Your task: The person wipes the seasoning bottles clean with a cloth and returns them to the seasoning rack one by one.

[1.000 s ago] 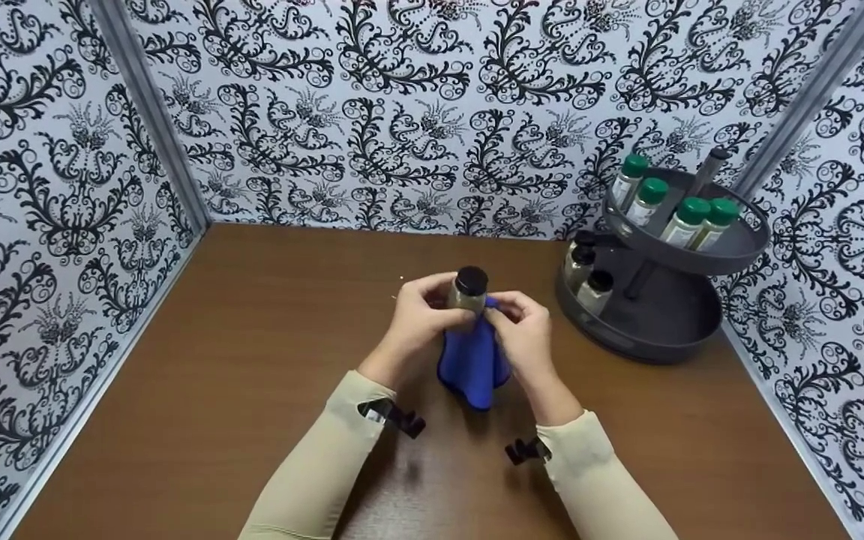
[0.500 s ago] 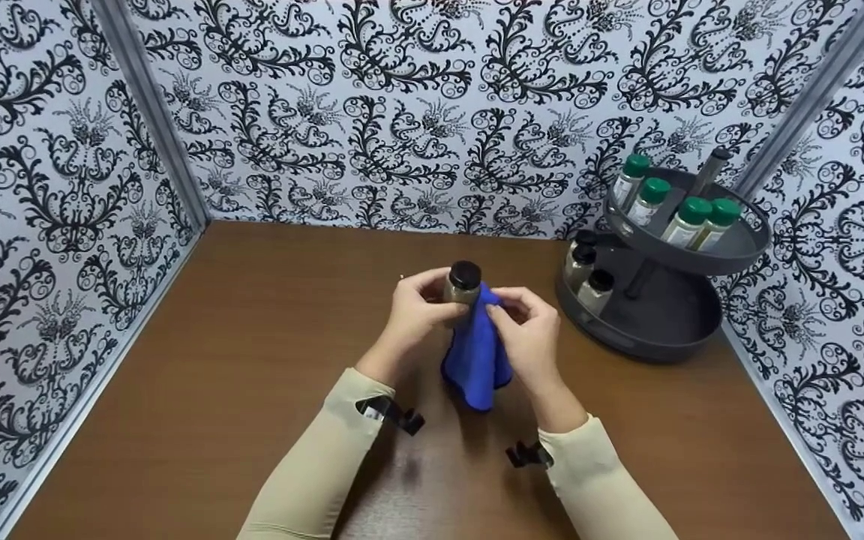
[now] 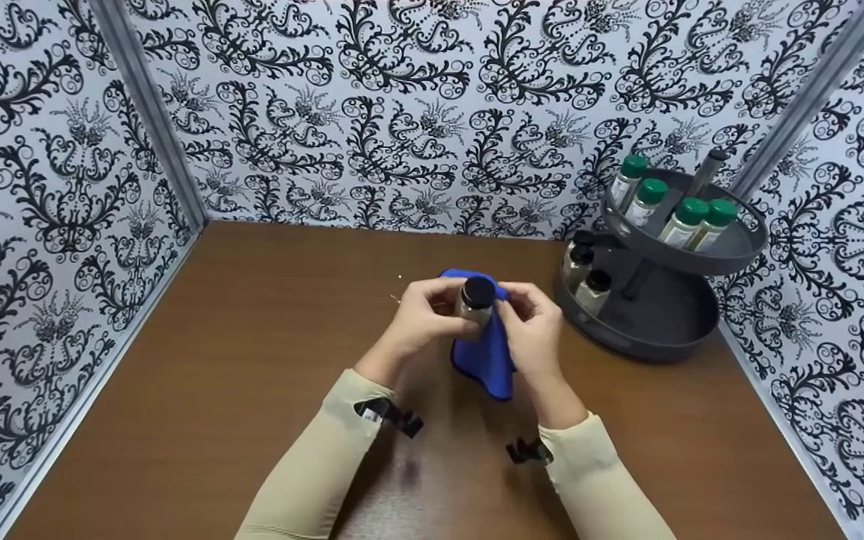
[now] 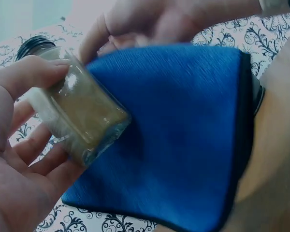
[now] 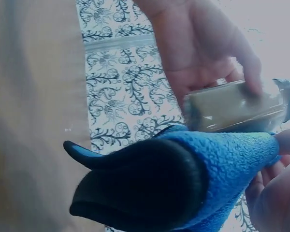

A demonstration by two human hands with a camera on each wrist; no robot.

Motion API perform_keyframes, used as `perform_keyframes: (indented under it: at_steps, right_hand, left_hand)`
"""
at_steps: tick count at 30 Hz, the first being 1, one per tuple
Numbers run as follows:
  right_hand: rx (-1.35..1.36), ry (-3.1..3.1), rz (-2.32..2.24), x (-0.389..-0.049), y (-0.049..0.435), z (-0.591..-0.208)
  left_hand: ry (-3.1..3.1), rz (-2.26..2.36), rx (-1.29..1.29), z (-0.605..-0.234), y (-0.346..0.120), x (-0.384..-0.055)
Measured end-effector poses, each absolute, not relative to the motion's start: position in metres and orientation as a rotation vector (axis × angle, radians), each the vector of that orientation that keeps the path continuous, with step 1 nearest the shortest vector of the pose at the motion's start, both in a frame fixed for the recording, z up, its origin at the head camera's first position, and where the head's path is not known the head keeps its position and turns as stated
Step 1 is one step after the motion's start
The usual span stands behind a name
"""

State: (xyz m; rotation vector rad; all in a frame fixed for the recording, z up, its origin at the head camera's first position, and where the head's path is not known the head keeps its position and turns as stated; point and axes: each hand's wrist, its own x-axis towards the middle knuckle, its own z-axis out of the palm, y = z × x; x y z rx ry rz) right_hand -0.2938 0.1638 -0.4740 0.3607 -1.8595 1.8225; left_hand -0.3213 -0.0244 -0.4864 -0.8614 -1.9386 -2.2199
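My left hand [image 3: 428, 315] grips a small square glass jar [image 4: 87, 108] with a black screw lid [image 3: 478, 291]. Pale brown powder fills most of the jar, as the left wrist view shows. Beside it, my right hand [image 3: 538, 330] pinches a blue cloth [image 3: 484, 364] with dark edging between thumb and fingers. The cloth [image 5: 232, 162] lies right along the jar's side in the right wrist view and hangs down in folds. In the head view, part of it also shows behind the jar. Both hands are above the brown table [image 3: 252, 360].
A dark two-tier round rack [image 3: 642, 349] stands at the back right. Several green-capped jars [image 3: 685, 223] are on its upper tier; black-capped jars [image 3: 593, 292] stand on the lower one. Patterned walls [image 3: 417, 112] enclose the table. Tiny pale specks [image 3: 396, 299] lie left of the hands.
The jar has shifted slightly right and toward me over the last half second. The cloth has swung, its upper part now showing behind the jar and its lower corner further right.
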Motion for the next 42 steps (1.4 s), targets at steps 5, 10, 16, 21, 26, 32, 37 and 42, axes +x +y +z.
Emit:
perform_keyframes:
  at_steps: [5,10,16,21,26,32,37,42]
  right_hand:
    - [0.314,-2.0,1.801,-0.298,0.159,-0.48]
    - [0.294,-2.081,1.767,-0.296,0.158,-0.479]
    - [0.302,-2.109,1.75,-0.291,0.158,-0.475]
    - [0.297,-2.105,1.737,-0.287,0.158,-0.471]
    - [0.297,-2.015,1.784,-0.281,0.159,-0.466]
    - [0.276,-1.876,1.913,-0.287,0.164,-0.467]
    - [0.278,-1.903,2.168,-0.296,0.17,-0.469]
    - [0.255,-1.907,2.446,-0.303,0.175,-0.475]
  left_hand:
    - [-1.882,-2.233,-0.78,-0.486,-0.027,-0.32]
    - [-1.851,-2.258,-0.669,-0.489,-0.026,-0.321]
    - [-1.775,-2.295,-0.565,-0.49,-0.022,-0.322]
    - [-1.797,-2.268,-0.54,-0.493,-0.022,-0.322]
    - [-1.89,-2.197,-0.59,-0.495,-0.024,-0.325]
    - [-2.021,-2.115,-0.844,-0.49,-0.033,-0.327]
    - [-2.027,-2.164,-1.008,-0.479,-0.045,-0.325]
    - [-1.935,-2.199,-0.894,-0.467,-0.059,-0.323]
